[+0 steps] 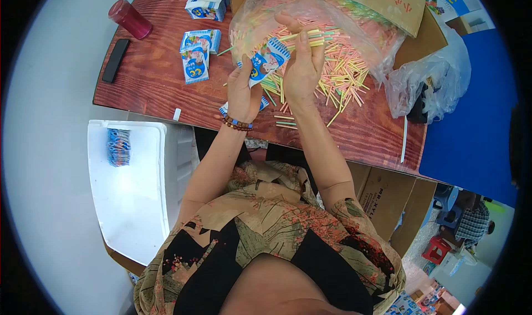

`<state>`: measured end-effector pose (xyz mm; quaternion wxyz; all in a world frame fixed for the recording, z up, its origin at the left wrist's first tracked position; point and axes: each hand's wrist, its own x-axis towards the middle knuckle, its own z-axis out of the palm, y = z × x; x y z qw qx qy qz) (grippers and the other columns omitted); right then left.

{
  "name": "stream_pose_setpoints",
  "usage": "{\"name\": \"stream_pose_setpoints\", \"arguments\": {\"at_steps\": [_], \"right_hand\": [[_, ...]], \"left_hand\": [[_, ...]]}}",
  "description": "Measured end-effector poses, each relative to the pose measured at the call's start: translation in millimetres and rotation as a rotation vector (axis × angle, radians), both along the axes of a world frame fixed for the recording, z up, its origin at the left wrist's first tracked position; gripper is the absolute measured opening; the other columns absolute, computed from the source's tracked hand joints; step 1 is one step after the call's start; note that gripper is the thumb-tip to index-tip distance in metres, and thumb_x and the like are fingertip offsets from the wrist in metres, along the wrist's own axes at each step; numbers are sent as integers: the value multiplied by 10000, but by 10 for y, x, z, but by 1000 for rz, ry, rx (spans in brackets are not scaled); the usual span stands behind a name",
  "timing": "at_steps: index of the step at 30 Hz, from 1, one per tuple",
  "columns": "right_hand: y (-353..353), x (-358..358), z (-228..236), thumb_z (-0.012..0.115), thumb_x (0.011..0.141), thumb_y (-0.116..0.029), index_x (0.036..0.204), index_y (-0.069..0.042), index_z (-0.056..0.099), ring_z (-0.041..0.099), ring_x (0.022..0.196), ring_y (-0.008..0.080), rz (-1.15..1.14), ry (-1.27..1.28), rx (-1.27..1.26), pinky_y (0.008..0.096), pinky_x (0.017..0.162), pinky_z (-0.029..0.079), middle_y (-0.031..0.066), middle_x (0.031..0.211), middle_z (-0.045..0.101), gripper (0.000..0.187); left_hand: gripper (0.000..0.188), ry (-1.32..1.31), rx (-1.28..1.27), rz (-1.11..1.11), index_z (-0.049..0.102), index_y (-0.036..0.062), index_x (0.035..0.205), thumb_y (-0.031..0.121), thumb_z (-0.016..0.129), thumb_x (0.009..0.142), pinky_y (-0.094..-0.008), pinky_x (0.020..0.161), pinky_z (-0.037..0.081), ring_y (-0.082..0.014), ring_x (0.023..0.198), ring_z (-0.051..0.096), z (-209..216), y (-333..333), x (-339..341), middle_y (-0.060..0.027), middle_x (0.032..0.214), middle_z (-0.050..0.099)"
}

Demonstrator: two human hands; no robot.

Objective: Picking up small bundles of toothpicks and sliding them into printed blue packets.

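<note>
Your L hand (240,96), upper ctr of frame, clamped on blue/wht packet (268,64); your R hand (302,79), adj., closed on pastel sticks (315,37). Loose sticks (346,71) heaped on surface (160,65), upper ctr-R; addl. pkts (195,62) upper L.

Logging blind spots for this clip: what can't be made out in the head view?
All in the head view:
- Blue-and-white packet: lower end, covered by the left hand.
- Held sticks: exact count, partly covered by the right hand.
- Carton: far side, cut off by the top edge.
- Dark object: its kind, obscured by the clear bag.
</note>
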<state>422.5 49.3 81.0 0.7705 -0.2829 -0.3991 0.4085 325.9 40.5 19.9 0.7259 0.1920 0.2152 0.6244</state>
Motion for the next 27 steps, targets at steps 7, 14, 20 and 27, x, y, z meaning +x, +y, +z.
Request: {"name": "stream_pose_setpoints", "arguments": {"at_steps": [7, 14, 20, 27], "right_hand": [[-52, -61, -58, 387, 1003, -177, 1073, -6, 472, 580, 960, 156, 11, -33, -26, 301, 844, 483, 196, 1177, 589, 203], [-21, -89, -106, 380, 1002, -170, 1098, 7, 466, 567, 1037, 176, -107, -46, -20, 309, 892, 465, 190, 1166, 599, 219], [-58, -176, -121, 403, 996, -171, 1139, 18, 491, 482, 1199, 213, 36, -27, -116, 369, 1040, 350, 154, 1240, 575, 253], [-2, -175, -120, 406, 991, -175, 1158, 18, 542, 464, 1215, 192, 94, -81, -142, 325, 1045, 339, 138, 1341, 502, 289]], "left_hand": [[307, -16, 0, -14, 601, -27, 1086, 242, 493, 985, -312, 869, 500, -157, 1000, 631, 9, -17, -42, -91, 1096, 655], [302, -20, 21, 1, 594, -13, 1132, 231, 505, 978, -326, 917, 475, -159, 1035, 615, -81, 14, -90, -86, 1138, 642], [304, 4, 48, 4, 590, 12, 1165, 235, 509, 975, -347, 954, 459, -164, 1061, 602, -131, 69, -104, -69, 1153, 638], [399, -129, 28, -35, 506, 61, 1266, 316, 522, 960, -362, 968, 463, -179, 1105, 581, -176, 157, -77, -69, 1225, 597]]}}
